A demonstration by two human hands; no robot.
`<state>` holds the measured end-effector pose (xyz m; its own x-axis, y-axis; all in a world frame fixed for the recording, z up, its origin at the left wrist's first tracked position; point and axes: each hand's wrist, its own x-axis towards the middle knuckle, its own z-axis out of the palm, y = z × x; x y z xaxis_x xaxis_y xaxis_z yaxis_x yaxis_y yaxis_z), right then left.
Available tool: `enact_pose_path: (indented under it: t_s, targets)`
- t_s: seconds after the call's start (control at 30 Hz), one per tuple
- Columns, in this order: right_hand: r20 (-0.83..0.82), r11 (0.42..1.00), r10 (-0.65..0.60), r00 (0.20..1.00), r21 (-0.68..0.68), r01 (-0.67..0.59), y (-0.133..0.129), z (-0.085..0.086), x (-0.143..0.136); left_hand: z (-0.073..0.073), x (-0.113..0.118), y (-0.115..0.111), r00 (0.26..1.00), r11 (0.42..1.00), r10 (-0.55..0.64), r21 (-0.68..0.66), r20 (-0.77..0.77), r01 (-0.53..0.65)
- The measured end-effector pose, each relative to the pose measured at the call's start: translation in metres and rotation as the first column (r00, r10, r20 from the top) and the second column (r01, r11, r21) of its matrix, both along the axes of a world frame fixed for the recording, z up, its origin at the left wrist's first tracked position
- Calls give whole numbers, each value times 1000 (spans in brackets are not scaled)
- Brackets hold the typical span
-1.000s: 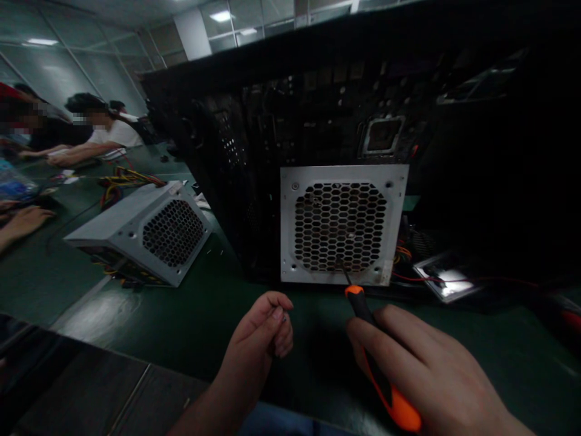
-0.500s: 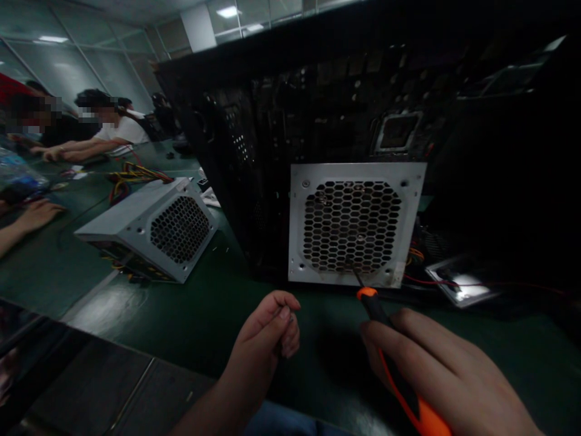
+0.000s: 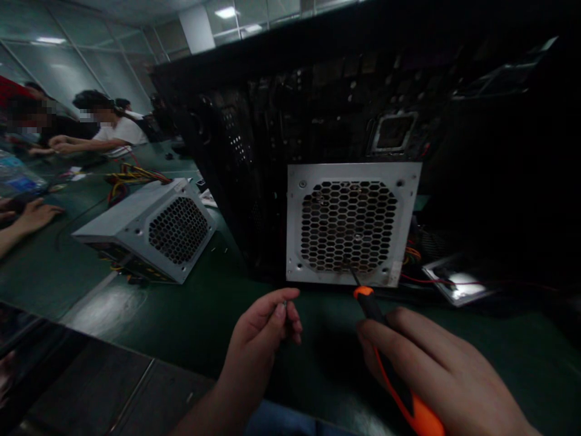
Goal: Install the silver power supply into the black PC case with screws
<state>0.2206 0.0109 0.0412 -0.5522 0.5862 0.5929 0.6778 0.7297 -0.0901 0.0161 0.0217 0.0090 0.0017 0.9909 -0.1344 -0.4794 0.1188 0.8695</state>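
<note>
My right hand (image 3: 436,375) grips an orange-and-black screwdriver (image 3: 379,336). Its thin shaft points up at the lower edge of a grey power supply (image 3: 349,224) with a honeycomb grille, set in an open black computer case (image 3: 318,109). My left hand (image 3: 265,330) hovers low in front of the case, thumb and forefinger pinched on a tiny dark thing that looks like a screw (image 3: 284,303). Both hands are above the dark green table (image 3: 195,309).
A second grey power supply (image 3: 149,227) with coloured cables lies on the table to the left. Other people sit at the far left, one hand (image 3: 34,212) resting on the table. A shiny metal part (image 3: 456,284) and red wires lie right of the case.
My left hand has risen slightly and its fingertips have stretched forward with the small piece. The screwdriver has stayed at the grille's lower edge; the view has shifted a little.
</note>
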Motion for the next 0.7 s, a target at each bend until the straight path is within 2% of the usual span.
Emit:
enact_pose_path:
  t_s: [0.13,0.27,0.37,0.43,0.53,0.63,0.7]
  targets:
    - [2,1000,5,1000,-1,-5,1,3,0,0,-1,-8,986,984,149,108,-81,-139]
    - [9,1000,8,1000,-7,-8,1,4,0,9,-6,-12,964,965,153,245,-218,-97]
    - [7,1000,22,1000,-14,-21,1,3,0,23,-13,-5,904,913,217,404,-367,-56]
    - [9,999,28,1000,-23,-27,0,3,1,33,-16,3,808,865,314,502,-499,-26]
    - [18,999,26,999,-43,-25,-1,2,2,44,-16,15,545,762,512,644,-664,68]
    - [11,999,31,999,-38,-31,0,1,2,47,-11,23,286,630,701,755,-653,182]
    - [3,999,37,999,-21,-37,1,1,1,45,-7,28,170,579,769,784,-616,223]
